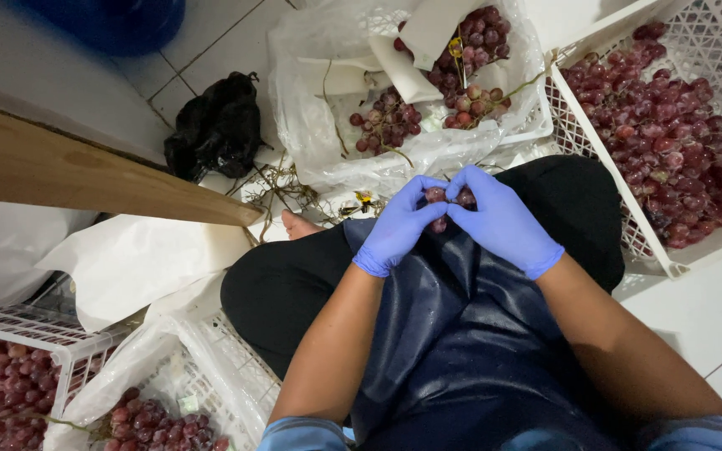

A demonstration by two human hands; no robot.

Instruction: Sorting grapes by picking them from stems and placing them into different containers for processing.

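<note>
While both gloved hands meet over the person's lap, the fingers [444, 194] of each curl inward and pinch a small cluster of red grapes [449, 200] between them. The left hand [399, 225] in its blue glove closes on the cluster from the left, and the right hand [503, 221], gloved the same, closes on it from the right, so the fingertips nearly touch and only a few grapes show in the gap. One grape hangs just below the fingers.

The cluster looks light, and the grapes appear soft-skinned, round and likely slick, so they would probably bruise or burst under a hard squeeze. A gentle hold on the stem, or a light pinch around a single grape, seems the safest place to take hold.

Below the hands lies a dark, shiny apron [453, 334] that covers the lap, over black trousers. Just ahead of the hands sits a white crate lined with a clear plastic bag [311, 125], holding more bunches on their stems and some white paper. To the right, a white slatted crate [678, 267] is filled with loose red grapes. At lower left, two more white crates [10, 326] hold grapes as well. A crumpled black bag [215, 125] lies on the tiled floor [695, 317], beside bare stems and a wooden board [85, 171].
</note>
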